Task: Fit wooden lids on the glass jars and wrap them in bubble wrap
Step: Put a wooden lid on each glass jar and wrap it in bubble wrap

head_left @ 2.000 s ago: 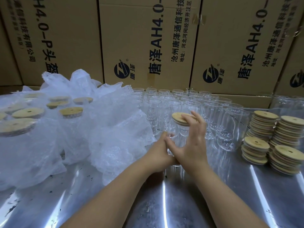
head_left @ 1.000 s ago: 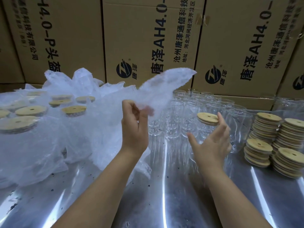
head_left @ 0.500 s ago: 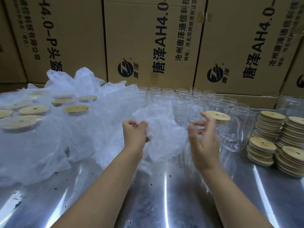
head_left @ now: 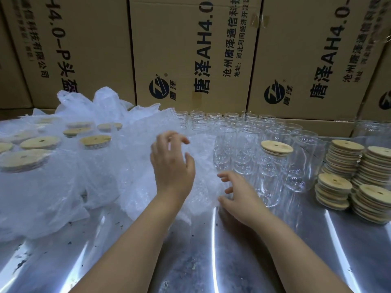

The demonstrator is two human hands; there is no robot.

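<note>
We log both hands over the steel table; the left hand hovers with fingers apart and loosely bent above a crumpled sheet of bubble wrap, contact not clear; the right hand, at its four o'clock, has fingers spread and straight-ish, tips at the sheet's edge, gripping nothing. At two o'clock from the right hand stands a glass jar with a wooden lid on it; open jars are crowded behind it at twelve o'clock; stacks of lids sit at three o'clock; wrapped jars lie at nine o'clock; cardboard boxes line the back.
</note>
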